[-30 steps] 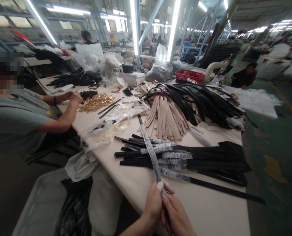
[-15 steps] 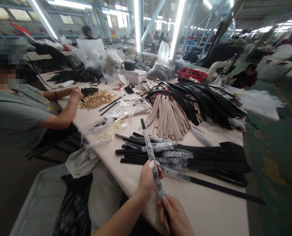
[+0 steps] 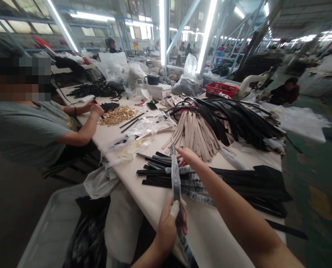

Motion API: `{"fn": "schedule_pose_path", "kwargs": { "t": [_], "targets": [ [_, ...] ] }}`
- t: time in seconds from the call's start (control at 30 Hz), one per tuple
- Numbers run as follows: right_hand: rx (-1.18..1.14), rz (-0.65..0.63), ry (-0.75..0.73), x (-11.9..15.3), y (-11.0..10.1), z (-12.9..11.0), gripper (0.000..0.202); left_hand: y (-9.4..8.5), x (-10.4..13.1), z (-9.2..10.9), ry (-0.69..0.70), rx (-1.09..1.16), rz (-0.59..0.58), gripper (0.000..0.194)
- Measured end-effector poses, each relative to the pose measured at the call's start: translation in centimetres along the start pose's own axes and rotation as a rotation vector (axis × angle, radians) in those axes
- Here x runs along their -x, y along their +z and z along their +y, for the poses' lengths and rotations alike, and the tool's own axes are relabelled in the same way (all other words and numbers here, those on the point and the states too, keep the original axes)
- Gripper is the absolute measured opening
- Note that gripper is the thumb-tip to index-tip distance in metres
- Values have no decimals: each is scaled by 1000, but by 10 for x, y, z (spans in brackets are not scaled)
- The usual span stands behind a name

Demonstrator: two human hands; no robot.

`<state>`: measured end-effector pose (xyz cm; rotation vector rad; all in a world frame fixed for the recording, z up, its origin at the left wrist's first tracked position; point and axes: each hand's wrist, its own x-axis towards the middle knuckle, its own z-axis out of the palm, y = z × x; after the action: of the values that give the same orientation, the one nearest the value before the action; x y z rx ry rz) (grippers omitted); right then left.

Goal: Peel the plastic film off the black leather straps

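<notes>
My left hand (image 3: 170, 221) is closed around a black strap (image 3: 178, 197) with a clear plastic sleeve over part of it; a pale cover shows on the thumb. The strap points away from me, its lower end running down past the hand. My right hand (image 3: 190, 158) reaches across to the strap's far tip, fingers apart and just beside it; whether they touch it I cannot tell. Under and beyond the strap lies a pile of black straps (image 3: 235, 173), several wrapped in crinkled plastic. Behind them is a bundle of beige-backed straps (image 3: 196, 134).
On the left, a co-worker in a grey shirt (image 3: 29, 130) handles small parts beside a heap of gold metal pieces (image 3: 117, 114). A red basket (image 3: 222, 90), a phone (image 3: 152, 106) and plastic bags (image 3: 190, 76) stand farther back. A grey bin (image 3: 47, 219) sits below the table's left edge.
My right hand has left the strap's near end and moved forward to its far tip. My left hand keeps its hold, now lower. The view has shifted slightly left.
</notes>
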<state>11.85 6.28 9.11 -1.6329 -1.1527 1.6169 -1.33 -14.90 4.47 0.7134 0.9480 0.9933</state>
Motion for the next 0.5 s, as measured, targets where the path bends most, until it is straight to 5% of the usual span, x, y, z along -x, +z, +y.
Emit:
{"fn": "schedule_pose_path", "kwargs": {
  "t": [0.13,0.37,0.5],
  "targets": [
    [-20,-78,-50,-38,29,-16,29,-14,3,8,-55,-32,-100,31],
    [20,-182,-349,-12,39,-19,21,-29,-97,86,64,113,-38,52],
    [56,-106,-519,0,31,-34,22,-21,-125,87,179,-6,23,33]
  ]
}}
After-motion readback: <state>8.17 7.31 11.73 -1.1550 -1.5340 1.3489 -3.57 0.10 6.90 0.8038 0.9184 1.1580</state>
